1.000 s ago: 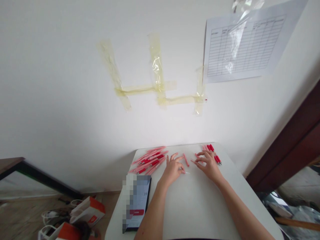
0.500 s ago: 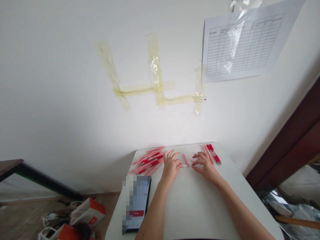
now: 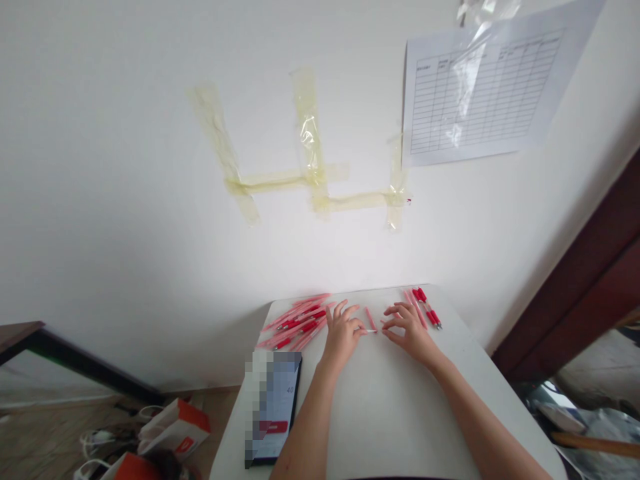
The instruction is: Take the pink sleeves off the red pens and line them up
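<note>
Between the thumb and forefinger of my left hand [image 3: 341, 337] is a thin white pen refill [image 3: 371, 331] with a red tip, pointing right. Close to that tip, my right hand [image 3: 411, 335] is pinched; whatever lies in its fingertips is too small to make out. A pinkish-red pen barrel [image 3: 369, 316] lies on the table just beyond the refill, between the hands. Left of my left hand, a loose pile of pink tubes and red-gripped pens [image 3: 301, 325] spreads out. Past my right hand are pink pen tubes [image 3: 416, 307] beside two red pens [image 3: 429, 311].
A phone [image 3: 280, 407] lies on the left side of the white table [image 3: 395, 427]. The wall behind carries yellowish tape [image 3: 313, 147] and a printed sheet [image 3: 480, 100]. Orange-and-white bags [image 3: 180, 427] stand on the floor at left. Dark red wood [image 3: 580, 293] rises at right.
Both hands keep almost the same pose over the table. The number on the phone screen went from 39 to 40, and the view shifted very slightly.
</note>
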`<control>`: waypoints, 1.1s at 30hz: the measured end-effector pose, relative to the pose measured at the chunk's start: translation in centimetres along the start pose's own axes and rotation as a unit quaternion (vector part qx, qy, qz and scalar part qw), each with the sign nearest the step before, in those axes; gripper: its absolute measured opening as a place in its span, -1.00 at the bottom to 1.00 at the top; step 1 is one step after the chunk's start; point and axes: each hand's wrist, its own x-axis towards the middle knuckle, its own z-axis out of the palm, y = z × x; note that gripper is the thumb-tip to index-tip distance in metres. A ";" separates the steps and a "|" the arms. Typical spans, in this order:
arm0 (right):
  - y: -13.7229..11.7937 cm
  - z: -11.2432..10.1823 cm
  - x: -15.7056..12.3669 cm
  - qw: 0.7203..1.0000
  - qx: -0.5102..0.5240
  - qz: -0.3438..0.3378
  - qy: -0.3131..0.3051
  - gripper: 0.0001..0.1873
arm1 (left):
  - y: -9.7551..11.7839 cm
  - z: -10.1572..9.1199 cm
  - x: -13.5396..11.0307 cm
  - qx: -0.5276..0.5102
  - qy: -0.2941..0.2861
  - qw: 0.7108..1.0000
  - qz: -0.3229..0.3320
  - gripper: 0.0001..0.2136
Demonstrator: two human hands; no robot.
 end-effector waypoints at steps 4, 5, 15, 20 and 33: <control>0.2 -0.1 0.2 1.000 -0.008 -0.005 0.004 -0.92 | -0.1 0.0 0.1 0.005 0.001 1.000 -0.005 -0.96; 0.2 -0.1 0.2 1.000 -0.009 -0.008 0.003 -0.92 | -0.1 -0.1 0.1 0.006 0.001 1.000 -0.005 -0.97; 0.2 -0.1 0.3 1.000 -0.020 -0.014 0.002 -0.90 | 0.2 -0.2 0.1 0.012 -0.001 1.000 -0.003 -0.97; 0.2 -0.3 0.3 1.000 -0.012 -0.010 0.002 -0.90 | 0.1 -0.2 0.1 0.019 0.004 1.000 -0.008 -0.96; -0.1 0.2 0.2 1.000 -0.010 -0.016 0.001 -0.93 | 0.4 0.0 0.0 0.018 -0.004 1.000 0.004 -0.96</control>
